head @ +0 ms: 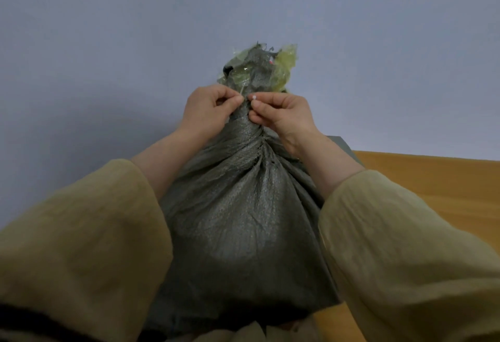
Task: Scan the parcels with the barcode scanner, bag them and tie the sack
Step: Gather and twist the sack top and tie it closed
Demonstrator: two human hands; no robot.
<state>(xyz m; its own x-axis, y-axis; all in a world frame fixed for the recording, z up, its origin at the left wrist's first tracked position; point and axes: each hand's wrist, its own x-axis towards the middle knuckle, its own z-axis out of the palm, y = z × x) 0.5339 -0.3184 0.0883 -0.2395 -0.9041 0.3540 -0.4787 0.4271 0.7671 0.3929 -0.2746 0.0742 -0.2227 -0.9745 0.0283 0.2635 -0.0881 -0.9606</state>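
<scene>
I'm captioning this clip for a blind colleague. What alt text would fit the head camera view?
A left hand and a right hand pinch a thin pale tie at the gathered neck of a bulging grey-green woven sack. Yellowish plastic pokes from its top; behind is a pale wall, with a wooden surface to the right.

Count: neck of the sack
Sack (243, 219), 1; thin tie (241, 92), 1; hands, 2: left hand (208, 111), right hand (284, 114); sleeves (81, 233), 2; wooden table (433, 179), 1.
</scene>
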